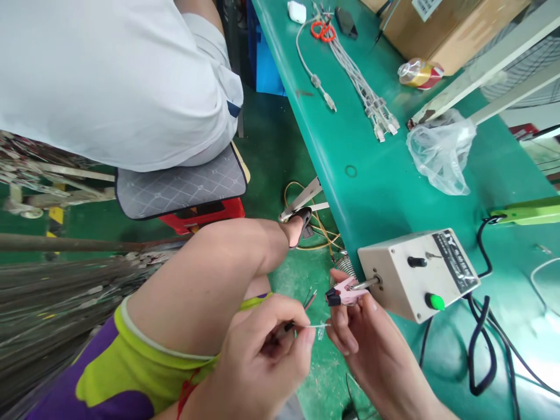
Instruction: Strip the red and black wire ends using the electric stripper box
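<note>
Wire (318, 325) was pinched in the left hand (262, 353), apparently not yet clamped; the right hand (371, 335) touched the pink clip (349, 291), whether squeezing I couldn't tell.

shaft (366, 284): shiny metal to my eye | clip (347, 291): smooth plastic | tabletop (371, 201): glossy | bag (441, 154): crinkly plastic | carton (437, 35): matt cardboard | shirt (109, 76): cloth

The left hand (265, 350) pinches thumb to forefinger; just right, the right hand (371, 338) is palm up, fingers (343, 329) curled.
</note>
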A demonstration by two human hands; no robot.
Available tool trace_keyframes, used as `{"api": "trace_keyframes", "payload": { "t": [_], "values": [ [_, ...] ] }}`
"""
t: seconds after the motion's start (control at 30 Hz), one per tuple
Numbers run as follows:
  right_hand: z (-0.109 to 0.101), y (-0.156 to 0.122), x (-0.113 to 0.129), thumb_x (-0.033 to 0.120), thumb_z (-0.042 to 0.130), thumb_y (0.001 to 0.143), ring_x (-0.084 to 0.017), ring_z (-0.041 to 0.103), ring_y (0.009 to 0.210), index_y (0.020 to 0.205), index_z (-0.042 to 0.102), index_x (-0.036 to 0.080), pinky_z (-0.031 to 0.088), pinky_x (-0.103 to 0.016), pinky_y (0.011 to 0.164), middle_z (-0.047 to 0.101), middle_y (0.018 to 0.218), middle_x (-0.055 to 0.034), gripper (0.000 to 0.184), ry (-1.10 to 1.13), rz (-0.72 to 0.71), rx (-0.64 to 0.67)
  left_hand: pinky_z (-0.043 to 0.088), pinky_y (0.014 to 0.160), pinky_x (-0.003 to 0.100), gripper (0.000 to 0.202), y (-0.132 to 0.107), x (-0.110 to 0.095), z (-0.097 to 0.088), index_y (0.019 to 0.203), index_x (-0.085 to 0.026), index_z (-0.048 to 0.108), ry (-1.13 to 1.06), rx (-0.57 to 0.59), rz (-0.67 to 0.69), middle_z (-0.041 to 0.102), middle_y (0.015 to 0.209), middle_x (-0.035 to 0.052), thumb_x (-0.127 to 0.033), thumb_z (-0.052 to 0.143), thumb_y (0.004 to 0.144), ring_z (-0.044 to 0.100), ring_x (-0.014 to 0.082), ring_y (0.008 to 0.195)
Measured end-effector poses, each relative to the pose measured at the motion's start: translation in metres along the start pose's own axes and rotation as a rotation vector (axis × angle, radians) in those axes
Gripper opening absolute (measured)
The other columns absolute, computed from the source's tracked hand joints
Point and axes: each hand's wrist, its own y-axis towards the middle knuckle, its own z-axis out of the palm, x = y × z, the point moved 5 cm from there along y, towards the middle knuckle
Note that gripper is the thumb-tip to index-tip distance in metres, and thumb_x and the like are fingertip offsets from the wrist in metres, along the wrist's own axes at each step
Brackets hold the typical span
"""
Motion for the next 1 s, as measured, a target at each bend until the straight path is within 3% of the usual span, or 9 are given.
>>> {"api": "trace_keyframes", "payload": {
  "t": [0.3, 0.57, 1.0],
  "values": [
    [0.003, -0.004, -0.006, 0.055, 0.085, 0.105, -0.015, 0.027, 0.060, 0.119, 0.081, 0.027, 0.038, -0.028, 0.062, 0.053, 0.062, 0.0054, 0.032, 0.095, 0.004, -0.012, 0.045, 0.043, 0.015, 0.016, 0.005, 0.006, 0.006, 0.089, -0.024, 0.068, -0.022, -0.002, -0.067, 0.065, 0.057, -0.0072, -0.010, 0.067, 0.097, 0.058, 0.0089, 0.041],
    [0.006, -0.001, -0.009, 0.050, 0.083, 0.108, -0.015, 0.018, 0.057, 0.132, 0.081, 0.026, 0.036, -0.026, 0.060, 0.039, 0.053, 0.0103, 0.034, 0.160, 0.019, 0.016, 0.049, 0.049, 0.011, 0.020, 0.007, 0.004, 0.011, 0.097, -0.027, 0.070, -0.018, -0.099, 0.043, 0.069, 0.070, -0.0081, -0.006, 0.071, 0.097, 0.060, 0.0065, 0.048],
    [0.003, -0.002, -0.009, 0.049, 0.080, 0.110, -0.015, 0.019, 0.056, 0.136, 0.082, 0.028, 0.035, -0.026, 0.060, 0.041, 0.052, 0.0094, 0.034, 0.170, 0.031, 0.058, 0.048, 0.051, 0.014, 0.019, 0.005, 0.016, 0.024, 0.097, -0.025, 0.066, -0.001, -0.028, -0.003, 0.062, 0.068, -0.0076, -0.007, 0.068, 0.101, 0.057, 0.0083, 0.051]
  ]
}}
